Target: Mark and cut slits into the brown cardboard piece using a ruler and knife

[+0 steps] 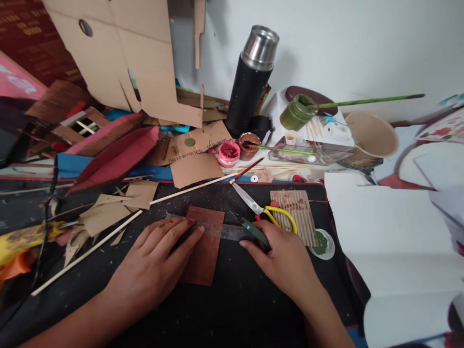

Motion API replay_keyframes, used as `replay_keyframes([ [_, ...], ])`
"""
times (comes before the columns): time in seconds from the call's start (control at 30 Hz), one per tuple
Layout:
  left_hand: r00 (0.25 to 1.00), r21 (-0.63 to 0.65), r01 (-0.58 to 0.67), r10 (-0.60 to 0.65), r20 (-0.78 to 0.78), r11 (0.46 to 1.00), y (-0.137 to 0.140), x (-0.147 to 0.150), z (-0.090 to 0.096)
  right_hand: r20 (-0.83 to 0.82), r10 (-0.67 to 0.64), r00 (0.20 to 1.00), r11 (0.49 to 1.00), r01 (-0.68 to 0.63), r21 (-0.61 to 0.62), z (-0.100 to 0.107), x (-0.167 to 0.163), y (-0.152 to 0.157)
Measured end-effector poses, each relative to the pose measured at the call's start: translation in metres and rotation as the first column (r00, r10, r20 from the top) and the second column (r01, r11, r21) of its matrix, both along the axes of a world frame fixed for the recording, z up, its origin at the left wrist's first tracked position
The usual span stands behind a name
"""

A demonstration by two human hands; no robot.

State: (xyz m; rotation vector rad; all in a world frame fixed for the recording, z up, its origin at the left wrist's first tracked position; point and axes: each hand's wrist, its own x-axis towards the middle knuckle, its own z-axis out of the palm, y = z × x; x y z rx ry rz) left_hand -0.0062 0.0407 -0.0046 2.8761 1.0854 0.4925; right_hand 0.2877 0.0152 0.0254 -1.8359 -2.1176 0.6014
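Note:
A rectangular brown-painted piece of cardboard [203, 261] lies on the black mat. Across it runs a clear plastic ruler [228, 232], which my left hand [155, 263] presses down with its fingers close together. My right hand [281, 251] grips a green-handled craft knife [256, 233], its thin blade pointing up and left near the ruler's right part. Just beyond that hand are scissors with yellow handles [281, 215]. A corrugated cardboard piece [295, 212] lies to the right of them.
A black thermos [246, 92] stands at the back beside open pots of pink paint [229, 153] and brown paint [248, 145]. Cardboard scraps [105, 212] and a long wooden stick [90, 250] lie on the left. White paper [391, 227] covers the right side.

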Motion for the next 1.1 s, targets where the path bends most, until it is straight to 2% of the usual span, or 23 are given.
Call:
replay_keyframes([
  [0.57,1.0,0.004,-0.004,0.004,0.008,1.0,0.0013,0.0035,0.0036,0.022,-0.006,1.0,1.0,0.006,0.008,-0.0006,-0.0006,0.0004],
  [1.1,0.998,0.012,0.012,-0.011,-0.06,1.0,-0.0031,0.0017,0.0013,0.083,-0.023,0.996,0.999,0.025,-0.021,-0.0001,-0.0025,0.0],
])
